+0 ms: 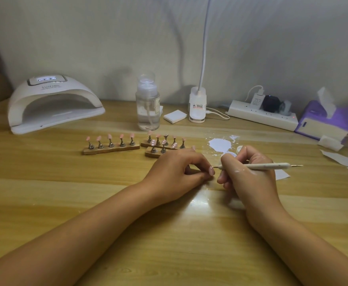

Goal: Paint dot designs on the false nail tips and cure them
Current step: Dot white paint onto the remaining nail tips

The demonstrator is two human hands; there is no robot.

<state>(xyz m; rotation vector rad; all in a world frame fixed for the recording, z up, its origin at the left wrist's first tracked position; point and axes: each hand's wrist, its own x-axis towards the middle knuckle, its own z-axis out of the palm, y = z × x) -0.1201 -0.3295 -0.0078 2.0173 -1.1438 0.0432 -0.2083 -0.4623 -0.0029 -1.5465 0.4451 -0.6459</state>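
My left hand (179,172) pinches a small stand with a pink false nail tip (211,171) low over the wooden table (65,182). My right hand (249,176) grips a white dotting pen (264,166), whose thin metal point touches that nail tip. Behind my hands stand three wooden holders: the left one (111,149) carries plain pink tips, while some tips on the two right ones (162,146) have white dots. A puddle of white paint (219,145) lies on the table just beyond my right hand. The white curing lamp (53,104) sits at the back left.
A clear pump bottle (147,104), a white pad (174,116) and a clip lamp base (197,105) stand at the back middle. A power strip (262,115), a purple tissue box (323,120) and paper scraps (346,159) fill the right side.
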